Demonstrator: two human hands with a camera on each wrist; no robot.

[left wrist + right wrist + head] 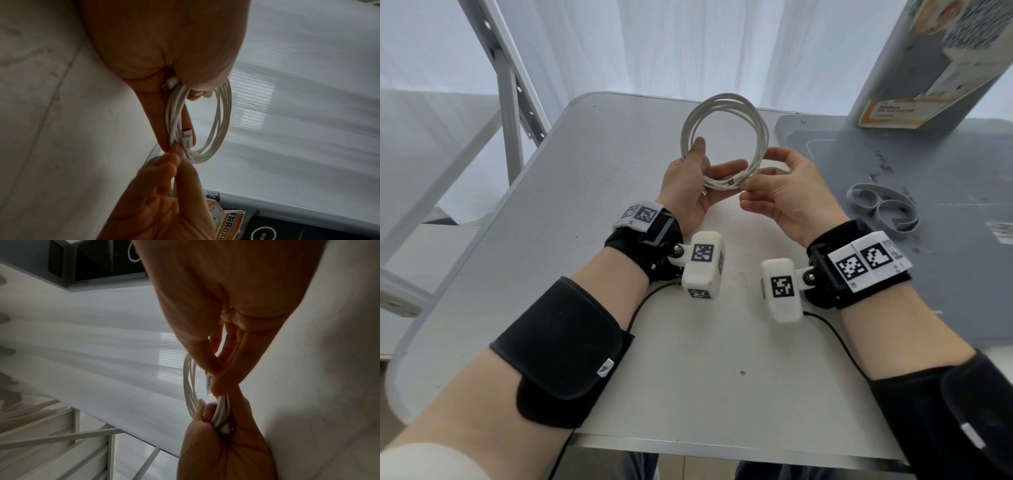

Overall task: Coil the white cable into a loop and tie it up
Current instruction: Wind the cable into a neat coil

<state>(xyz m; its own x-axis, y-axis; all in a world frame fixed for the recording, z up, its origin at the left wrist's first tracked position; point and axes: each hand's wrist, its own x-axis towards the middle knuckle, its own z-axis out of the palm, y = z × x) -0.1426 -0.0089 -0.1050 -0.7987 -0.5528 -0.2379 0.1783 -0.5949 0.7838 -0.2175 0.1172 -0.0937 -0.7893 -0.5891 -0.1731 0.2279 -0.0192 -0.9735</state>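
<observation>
White curtains [688, 44] behind, a pale grey table [585, 192] below, a darker grey table [945, 274] butted against its right side. Held up above the pale table: a white cable [724, 140], already wound into a round coil of several turns. Left hand [691, 185] clamped on the coil's lower left arc, thumb laid over the strands, fingers curled beneath them. One plug [167, 85] tucked against that palm, poking out just below the thumb. Right hand [787, 195] closed in a pinch on the coil's lower right, thumb and forefinger together on the second plug [187, 138] and the strands beside it, just next to the left fingertips. Other right fingers loosely spread. Rest of the coil standing free above both grips. Well to the right of the right hand, on the darker table, a curled grey strap [883, 210]. Farther back, a leaning printed box [941, 58].
</observation>
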